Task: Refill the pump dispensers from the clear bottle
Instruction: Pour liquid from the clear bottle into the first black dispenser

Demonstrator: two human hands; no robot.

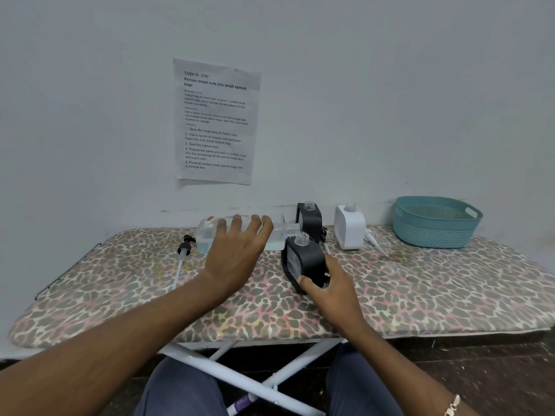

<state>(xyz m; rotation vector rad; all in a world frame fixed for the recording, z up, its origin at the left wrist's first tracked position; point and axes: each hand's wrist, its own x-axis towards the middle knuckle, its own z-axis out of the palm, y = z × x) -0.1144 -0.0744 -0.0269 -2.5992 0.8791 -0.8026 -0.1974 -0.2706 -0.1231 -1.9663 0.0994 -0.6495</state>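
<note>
While we grip the clear bottle in our left hand, its neck pointing to three o'clock, our right hand clasps the near black dispenser right beneath that neck.

A plain pale wall is seen behind the surface, lit evenly and softly. A printed sheet of paper is fixed to the wall, slightly creased. The surface is covered in a leopard-print cloth and is carried on crossed white metal legs. A thin dark wire rail is attached at its left end. A teal plastic basket is set at the far right, against the wall. Below, a dark floor is visible.
</note>
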